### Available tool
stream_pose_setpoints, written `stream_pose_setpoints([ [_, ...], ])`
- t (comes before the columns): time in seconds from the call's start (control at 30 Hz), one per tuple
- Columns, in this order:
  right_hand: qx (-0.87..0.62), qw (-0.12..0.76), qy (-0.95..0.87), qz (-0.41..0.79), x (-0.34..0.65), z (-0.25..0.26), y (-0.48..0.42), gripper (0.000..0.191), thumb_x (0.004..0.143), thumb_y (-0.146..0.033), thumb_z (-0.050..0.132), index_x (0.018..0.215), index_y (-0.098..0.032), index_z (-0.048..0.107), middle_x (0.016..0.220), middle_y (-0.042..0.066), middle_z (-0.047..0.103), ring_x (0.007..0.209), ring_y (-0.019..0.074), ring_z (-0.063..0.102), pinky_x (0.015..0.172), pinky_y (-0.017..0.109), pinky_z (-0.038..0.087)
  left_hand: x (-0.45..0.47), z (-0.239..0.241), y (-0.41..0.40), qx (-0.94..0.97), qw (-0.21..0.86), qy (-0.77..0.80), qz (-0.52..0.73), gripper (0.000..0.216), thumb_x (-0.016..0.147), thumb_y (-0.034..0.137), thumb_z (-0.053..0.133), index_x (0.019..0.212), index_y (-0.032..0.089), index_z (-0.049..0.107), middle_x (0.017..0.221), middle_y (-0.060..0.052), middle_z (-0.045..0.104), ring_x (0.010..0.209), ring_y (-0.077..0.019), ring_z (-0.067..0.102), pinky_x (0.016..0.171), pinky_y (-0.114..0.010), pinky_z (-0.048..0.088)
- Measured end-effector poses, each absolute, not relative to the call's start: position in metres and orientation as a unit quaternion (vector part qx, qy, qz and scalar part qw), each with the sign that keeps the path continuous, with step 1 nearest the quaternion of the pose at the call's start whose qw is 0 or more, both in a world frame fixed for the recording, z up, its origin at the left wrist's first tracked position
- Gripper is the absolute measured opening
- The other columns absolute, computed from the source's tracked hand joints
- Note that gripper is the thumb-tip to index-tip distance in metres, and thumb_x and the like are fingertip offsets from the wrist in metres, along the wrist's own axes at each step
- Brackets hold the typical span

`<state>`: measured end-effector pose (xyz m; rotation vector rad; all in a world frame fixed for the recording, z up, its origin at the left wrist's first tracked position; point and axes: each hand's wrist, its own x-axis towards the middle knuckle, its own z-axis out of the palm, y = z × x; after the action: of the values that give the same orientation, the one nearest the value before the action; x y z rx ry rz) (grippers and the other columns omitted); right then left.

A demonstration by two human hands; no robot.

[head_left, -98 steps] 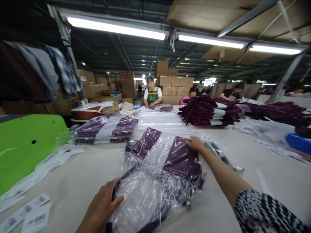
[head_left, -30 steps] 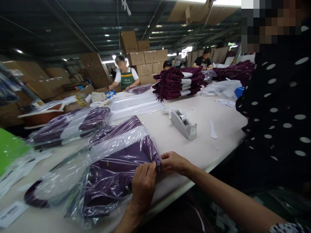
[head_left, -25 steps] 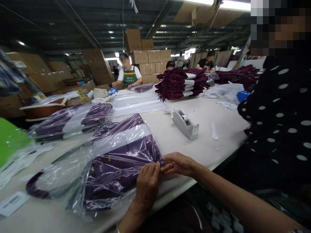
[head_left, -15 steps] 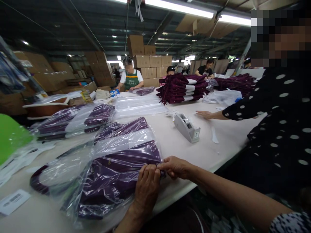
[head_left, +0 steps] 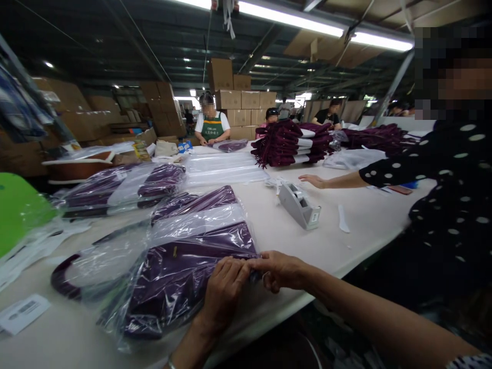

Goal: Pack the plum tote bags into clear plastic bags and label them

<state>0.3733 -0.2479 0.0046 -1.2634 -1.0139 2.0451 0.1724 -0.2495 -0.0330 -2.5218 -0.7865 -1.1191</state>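
The left hand [head_left: 223,288] and right hand [head_left: 283,270] meet at the fingertips, both pinching.

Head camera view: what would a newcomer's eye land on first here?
First, the bagged purple garment at the near table edge, its right corner pinched between the left hand and the right hand. Next, a co-worker's hand in a polka-dot sleeve, stretched over the table from the right, just beyond the grey tape dispenser. Behind that, a tall stack of purple garments sits mid-table.
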Motion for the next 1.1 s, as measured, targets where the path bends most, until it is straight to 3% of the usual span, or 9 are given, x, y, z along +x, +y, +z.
stream_pose_setpoints([
  [0.13, -0.448, 0.308, -0.323, 0.775, 0.371, -0.001, -0.255, 0.052, 0.06, -0.037, 0.09, 0.095, -0.015, 0.059, 0.067, -0.003, 0.064, 0.051, 0.008, 0.057, 0.05, 0.02, 0.047, 0.172, -0.04, -0.251, -0.871, 0.124, -0.277, -0.386, 0.023, 0.099, 0.012, 0.045, 0.113, 0.015, 0.063, 0.1, -0.007, 0.071, 0.093, -0.0209, 0.063, 0.09, -0.037, 0.049],
  [0.27, -0.447, 0.351, -0.29, 0.77, 0.369, -0.005, -0.253, 0.052, 0.054, -0.028, 0.092, 0.092, -0.015, 0.059, 0.064, -0.005, 0.062, 0.051, 0.0076, 0.054, 0.049, 0.021, 0.045, 0.172, -0.042, -0.253, -0.87, 0.128, -0.289, -0.379, 0.027, 0.098, 0.008, 0.044, 0.121, 0.011, 0.059, 0.114, -0.011, 0.067, 0.106, -0.022, 0.061, 0.097, -0.037, 0.047],
  [0.37, -0.441, 0.367, -0.272, 0.773, 0.37, -0.009, -0.25, 0.052, 0.052, -0.025, 0.092, 0.09, -0.015, 0.059, 0.065, -0.005, 0.062, 0.052, 0.0071, 0.055, 0.049, 0.02, 0.044, 0.177, -0.041, -0.25, -0.864, 0.147, -0.296, -0.379, 0.025, 0.099, 0.009, 0.043, 0.116, 0.011, 0.061, 0.108, -0.011, 0.068, 0.101, -0.0222, 0.061, 0.093, -0.038, 0.047],
  [0.57, -0.413, 0.308, -0.34, 0.786, 0.378, -0.01, -0.25, 0.058, 0.058, -0.047, 0.09, 0.096, -0.014, 0.061, 0.074, 0.001, 0.068, 0.059, 0.0123, 0.066, 0.055, 0.022, 0.052, 0.179, -0.04, -0.241, -0.877, 0.142, -0.255, -0.381, 0.028, 0.103, 0.016, 0.038, 0.111, 0.014, 0.064, 0.096, -0.006, 0.069, 0.091, -0.02, 0.061, 0.089, -0.036, 0.044],
  [0.67, -0.504, 0.279, -0.435, 0.692, 0.416, 0.007, -0.238, 0.054, 0.067, -0.058, 0.081, 0.092, -0.014, 0.062, 0.082, 0.007, 0.071, 0.061, 0.0176, 0.069, 0.052, 0.025, 0.051, 0.178, -0.042, -0.24, -0.878, 0.113, -0.258, -0.386, 0.03, 0.103, 0.015, 0.036, 0.112, 0.014, 0.064, 0.096, -0.005, 0.069, 0.091, -0.0187, 0.06, 0.09, -0.035, 0.042],
  [0.8, -0.676, 0.457, -0.45, 0.362, 0.514, 0.04, -0.202, 0.039, 0.079, -0.052, 0.068, 0.092, -0.016, 0.066, 0.087, 0.007, 0.071, 0.071, 0.0172, 0.068, 0.063, 0.028, 0.053, 0.18, -0.043, -0.24, -0.871, 0.094, -0.261, -0.406, 0.031, 0.103, 0.014, 0.036, 0.111, 0.014, 0.065, 0.095, -0.005, 0.069, 0.092, -0.0179, 0.059, 0.092, -0.034, 0.041],
  [0.87, -0.745, 0.463, -0.433, 0.209, 0.562, 0.05, -0.184, 0.031, 0.082, -0.047, 0.064, 0.093, -0.018, 0.068, 0.091, 0.008, 0.073, 0.084, 0.0185, 0.066, 0.072, 0.027, 0.051, 0.181, -0.042, -0.241, -0.868, 0.095, -0.259, -0.414, 0.031, 0.102, 0.013, 0.036, 0.111, 0.014, 0.066, 0.095, -0.005, 0.069, 0.091, -0.0177, 0.06, 0.092, -0.034, 0.041],
  [0.93, -0.778, 0.433, -0.414, 0.19, 0.596, 0.052, -0.169, 0.03, 0.081, -0.045, 0.065, 0.084, -0.016, 0.069, 0.086, 0.009, 0.073, 0.086, 0.0204, 0.065, 0.071, 0.027, 0.048, 0.182, -0.042, -0.24, -0.867, 0.099, -0.255, -0.416, 0.031, 0.102, 0.012, 0.036, 0.11, 0.013, 0.066, 0.094, -0.005, 0.069, 0.09, -0.0175, 0.06, 0.091, -0.033, 0.041],
  [1.1, -0.782, 0.381, -0.383, 0.31, 0.61, 0.035, -0.141, 0.028, 0.073, -0.041, 0.071, 0.068, -0.014, 0.069, 0.072, 0.007, 0.072, 0.07, 0.0166, 0.063, 0.063, 0.026, 0.045, 0.18, -0.046, -0.24, -0.871, 0.106, -0.253, -0.408, 0.034, 0.101, 0.012, 0.033, 0.112, 0.013, 0.065, 0.096, -0.006, 0.07, 0.092, -0.0185, 0.06, 0.091, -0.034, 0.041],
])
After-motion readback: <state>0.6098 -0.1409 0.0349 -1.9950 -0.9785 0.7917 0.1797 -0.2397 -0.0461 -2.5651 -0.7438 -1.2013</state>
